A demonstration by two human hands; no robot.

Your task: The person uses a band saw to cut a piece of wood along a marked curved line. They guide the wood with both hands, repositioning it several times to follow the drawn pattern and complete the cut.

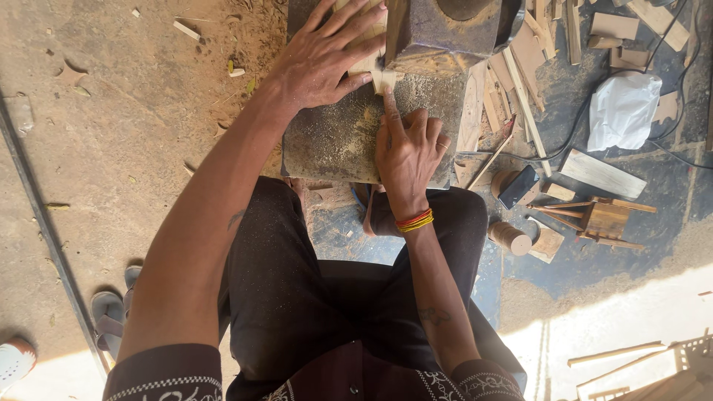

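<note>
Left hand (323, 59) spread flat, fingers open, upon wood strip (369, 68) at upper centre; right hand (407, 148) curled loosely, gripping nothing, forefinger touching strip; dusty block (334, 141) beneath.

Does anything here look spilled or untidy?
Yes. Sawdust is spread over the machine table beside the right hand, and wood offcuts lie scattered on the floor.

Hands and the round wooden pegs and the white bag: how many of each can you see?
Hands: 2, left hand and right hand
Round wooden pegs: 2, and
White bag: 1
Total: 5
</note>
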